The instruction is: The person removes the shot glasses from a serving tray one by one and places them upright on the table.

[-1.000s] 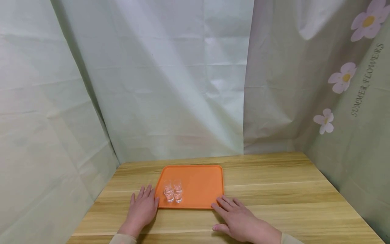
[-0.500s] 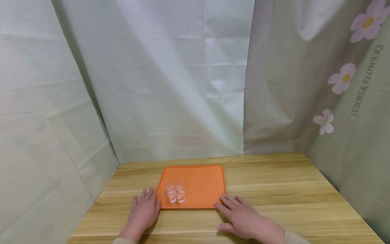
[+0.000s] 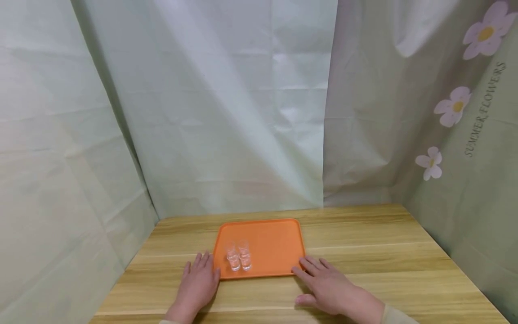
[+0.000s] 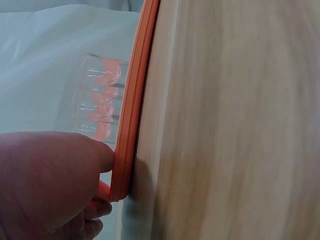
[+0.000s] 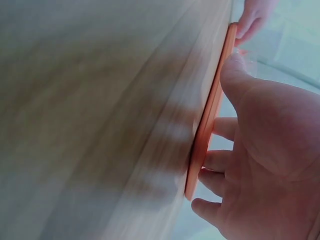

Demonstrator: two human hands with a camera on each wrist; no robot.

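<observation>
On the table (image 3: 376, 256), the orange tray (image 3: 275, 247) lies between your left hand (image 3: 197, 284) and right hand (image 3: 327, 285), its long axis running side to side. Both touch its near corners, fingers extended, neither closer. Clear glasses (image 3: 234, 258) stand on its left side.

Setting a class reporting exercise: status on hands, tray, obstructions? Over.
Left hand at near-left corner of tray, right hand at near-right. Tray on table, glasses upright on left side. No obstacle seen.
</observation>
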